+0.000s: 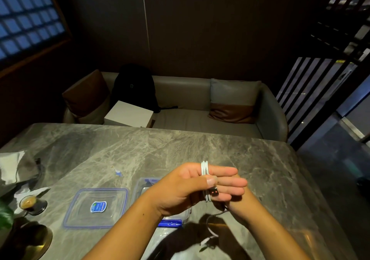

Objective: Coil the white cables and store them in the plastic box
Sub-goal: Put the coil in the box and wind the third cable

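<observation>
**Cable wound on left fingers, over the box**

Marble table (200,147) lies under both your hands; a grey sofa (190,99) sits well beyond your fingertips.

The clear lid (84,215), blue-edged, lies flat on the table, well off to the wrist side of your left hand (180,187). The plastic box (143,184) sits just beside the lid, mostly hidden beneath that hand.

Your left fingers (226,171) are held straight and together. The white cable (205,167) is looped several turns around them near the knuckles. Your thumb (210,180) pins the loops against the index finger.

Your right hand (236,199) is tucked behind the left fingers; its grip cannot be told.

The USB plug (214,193) rests against the lower fingers, just past the thumb tip. The loose tail (210,229) drops below the fingers.
</observation>
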Demonstrator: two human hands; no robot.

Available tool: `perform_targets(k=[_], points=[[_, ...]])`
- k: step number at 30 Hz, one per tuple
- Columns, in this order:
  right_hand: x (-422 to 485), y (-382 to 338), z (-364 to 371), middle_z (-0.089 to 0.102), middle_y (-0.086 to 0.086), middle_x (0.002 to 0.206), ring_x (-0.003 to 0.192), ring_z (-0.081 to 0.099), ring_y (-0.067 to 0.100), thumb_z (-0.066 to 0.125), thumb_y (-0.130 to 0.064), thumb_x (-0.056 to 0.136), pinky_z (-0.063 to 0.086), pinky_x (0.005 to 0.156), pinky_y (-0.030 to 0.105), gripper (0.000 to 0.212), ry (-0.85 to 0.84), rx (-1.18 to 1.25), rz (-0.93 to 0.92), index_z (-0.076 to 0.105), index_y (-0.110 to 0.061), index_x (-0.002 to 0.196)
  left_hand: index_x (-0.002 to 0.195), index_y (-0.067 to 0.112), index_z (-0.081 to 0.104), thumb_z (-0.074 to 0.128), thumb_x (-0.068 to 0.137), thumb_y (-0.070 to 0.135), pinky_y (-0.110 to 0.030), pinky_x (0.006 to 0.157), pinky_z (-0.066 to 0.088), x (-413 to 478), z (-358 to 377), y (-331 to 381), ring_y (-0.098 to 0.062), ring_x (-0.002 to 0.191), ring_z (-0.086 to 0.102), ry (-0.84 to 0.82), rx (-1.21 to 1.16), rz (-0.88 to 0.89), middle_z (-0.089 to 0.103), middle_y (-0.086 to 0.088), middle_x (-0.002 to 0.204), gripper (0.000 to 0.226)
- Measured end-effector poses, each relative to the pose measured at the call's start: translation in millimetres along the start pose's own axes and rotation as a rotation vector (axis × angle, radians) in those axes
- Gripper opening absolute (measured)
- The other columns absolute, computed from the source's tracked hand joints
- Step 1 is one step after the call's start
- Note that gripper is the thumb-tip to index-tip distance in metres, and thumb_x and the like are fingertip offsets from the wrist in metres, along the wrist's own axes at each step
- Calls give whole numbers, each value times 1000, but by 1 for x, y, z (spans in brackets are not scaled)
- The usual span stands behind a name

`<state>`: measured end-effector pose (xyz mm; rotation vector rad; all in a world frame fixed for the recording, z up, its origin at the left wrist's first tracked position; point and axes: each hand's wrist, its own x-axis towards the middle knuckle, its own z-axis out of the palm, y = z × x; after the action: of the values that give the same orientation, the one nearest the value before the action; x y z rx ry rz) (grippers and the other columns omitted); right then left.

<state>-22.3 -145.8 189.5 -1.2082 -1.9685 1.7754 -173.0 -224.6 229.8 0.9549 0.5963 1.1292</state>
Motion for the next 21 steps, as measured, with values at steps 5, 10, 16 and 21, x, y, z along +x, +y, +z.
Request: perform_targets(k=[5,10,16,21], points=[[-14,-4,24,49,-2,42,41,40,14,40,-7,102,31,47,30,51,-47,59,12,57,-10,55,140,-4,47,39,101,3,-39,108,46,0,-6,6,-38,128,55,58,-35,15,56,-24,138,40],[-32,-5,22,59,3,54,43,44,9,47,-18,103,38,49,19,30,-137,14,-133,71,-14,86,140,-2,47,40,102,4,-36,106,48,0,-9,3,-35,128,56,101,6,-36,58,-21,137,39],[-44,-10,14,68,6,60,49,55,15,57,-23,92,46,58,25,18,-201,-57,-135,68,-9,87,135,-1,53,41,100,4,-35,102,51,3,-6,-2,-35,124,59,100,-52,-24,59,-23,135,38],[-55,-16,8,70,8,63,53,58,16,59,-18,93,47,58,28,14,-248,-91,-84,70,-10,87,135,-2,52,39,101,4,-36,101,51,7,-9,-2,-34,123,60,175,-20,15,61,-21,133,37]])
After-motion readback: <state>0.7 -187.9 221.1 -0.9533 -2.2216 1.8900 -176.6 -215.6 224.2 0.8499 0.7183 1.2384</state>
